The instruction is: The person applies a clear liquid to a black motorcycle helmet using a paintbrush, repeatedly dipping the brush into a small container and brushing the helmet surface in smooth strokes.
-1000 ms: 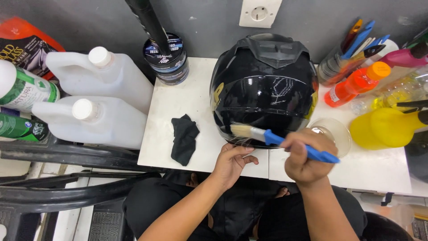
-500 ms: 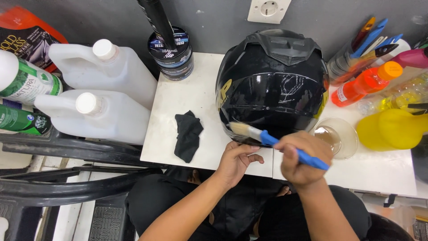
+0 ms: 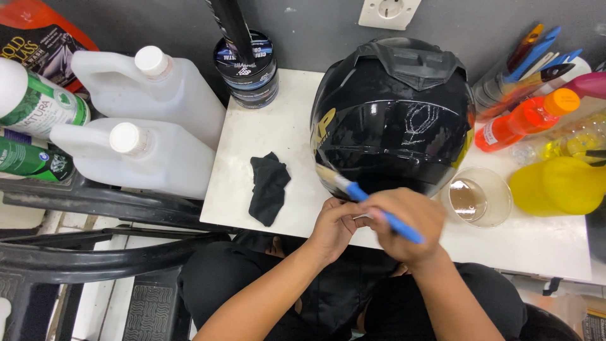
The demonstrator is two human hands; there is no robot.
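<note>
At the front edge of the white table point(image 3: 252, 136) sits a glossy black helmet point(image 3: 391, 120), and everything else takes its place from it. The right hand point(image 3: 404, 224), just in front of the helmet, is closed around a blue-handled brush point(image 3: 372, 205), whose pale bristles touch the helmet's lower left shell. The left hand point(image 3: 334, 224), beside it at the helmet's lower rim, has its fingers curled in; whether it pinches anything cannot be told. A black cloth point(image 3: 268, 186) lies left of the helmet, a clear cup point(image 3: 476, 197) of liquid right of it. To brush well, I judge short light strokes best, bristles kept flat to the shell, the left hand steadying the rim so the helmet does not rock.
</note>
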